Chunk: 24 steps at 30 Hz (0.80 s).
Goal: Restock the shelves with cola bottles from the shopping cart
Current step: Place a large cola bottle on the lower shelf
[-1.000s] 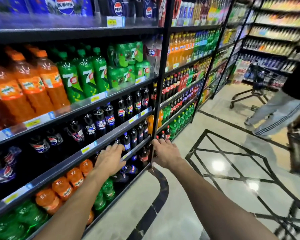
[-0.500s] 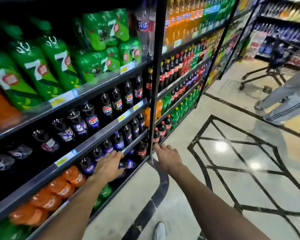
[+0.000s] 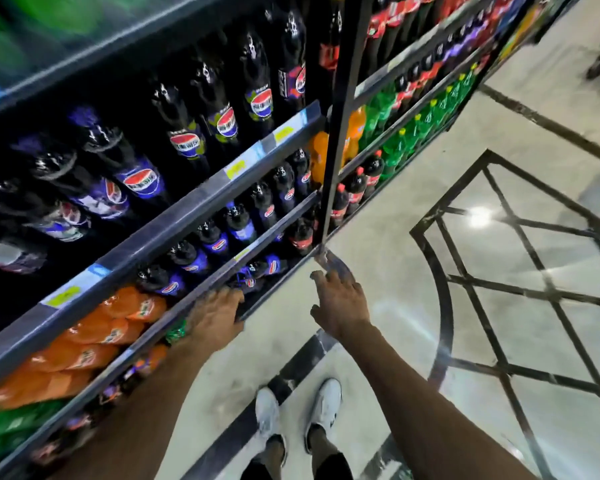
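Black cola bottles (image 3: pixel 272 266) with blue labels stand just past the left hand's (image 3: pixel 217 315) fingertips, on the lowest shelf (image 3: pixel 284 282). Those fingers are straight and together, holding nothing. The right hand's (image 3: pixel 340 303) fingers are spread in the air. Full bottles should feel heavy, smooth and slippery. Grab the thin neck.

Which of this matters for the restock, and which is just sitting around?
Job: left hand at the bottom-shelf cola bottles; right hand, empty; blue-label cola row above.
Just around: orange soda bottles; green bottles; white shoes.
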Tool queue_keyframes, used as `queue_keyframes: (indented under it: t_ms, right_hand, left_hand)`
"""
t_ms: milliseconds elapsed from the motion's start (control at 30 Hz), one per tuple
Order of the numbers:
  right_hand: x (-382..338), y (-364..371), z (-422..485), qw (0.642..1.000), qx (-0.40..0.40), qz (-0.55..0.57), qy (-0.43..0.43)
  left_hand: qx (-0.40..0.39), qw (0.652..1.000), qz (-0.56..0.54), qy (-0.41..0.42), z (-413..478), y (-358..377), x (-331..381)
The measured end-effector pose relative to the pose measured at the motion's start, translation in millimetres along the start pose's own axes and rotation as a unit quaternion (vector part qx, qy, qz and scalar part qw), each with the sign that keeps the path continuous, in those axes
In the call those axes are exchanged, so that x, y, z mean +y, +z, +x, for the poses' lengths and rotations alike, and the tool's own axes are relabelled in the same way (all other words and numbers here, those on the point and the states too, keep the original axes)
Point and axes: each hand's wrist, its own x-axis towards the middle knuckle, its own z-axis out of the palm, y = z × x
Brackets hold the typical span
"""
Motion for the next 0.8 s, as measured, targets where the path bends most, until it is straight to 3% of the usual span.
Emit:
queue_keyframes:
  t_ms: [367, 533, 800]
  right_hand:
    - [29, 169, 130, 1.000, 0.018, 0.008, 0.017]
    - [31, 254, 204, 0.999, 0.038, 0.004, -0.012]
    - [39, 388, 316, 0.991, 0.102, -0.017, -0.084]
  left_hand:
    - [0.001, 1.000, -0.001, 0.013, 137, 174, -50]
    - [0.053, 0.998, 0.001, 0.036, 204, 246, -59]
    - [0.213, 0.976, -0.001, 0.046, 277, 336, -87]
